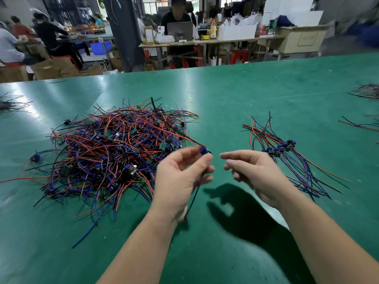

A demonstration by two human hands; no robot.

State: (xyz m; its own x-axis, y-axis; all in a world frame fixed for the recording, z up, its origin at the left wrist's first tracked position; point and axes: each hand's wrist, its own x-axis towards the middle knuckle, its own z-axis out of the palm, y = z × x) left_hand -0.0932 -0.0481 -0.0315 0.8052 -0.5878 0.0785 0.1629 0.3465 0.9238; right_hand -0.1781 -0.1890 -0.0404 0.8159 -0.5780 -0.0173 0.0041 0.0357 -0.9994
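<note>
Forearms are cut off by the lower edge. A blue part [203, 150] is pinched at the fingertips of the left hand [180, 177], raised over the surface [225, 99], between the wire pile [114, 148] and the sorted bundle [287, 156]. Its black lead [194, 197] is partly hidden behind the palm. The right hand [252, 173] is held open just beside it, nothing gripped. Part details are blurred.

I log one green table [246, 95]. Left of centre: large tangled pile [114, 152] of red, blue and black wired parts. Right: smaller aligned bundle [287, 156]. Far left edge [12, 104] and far right edge [367, 92]: loose wire clusters.
</note>
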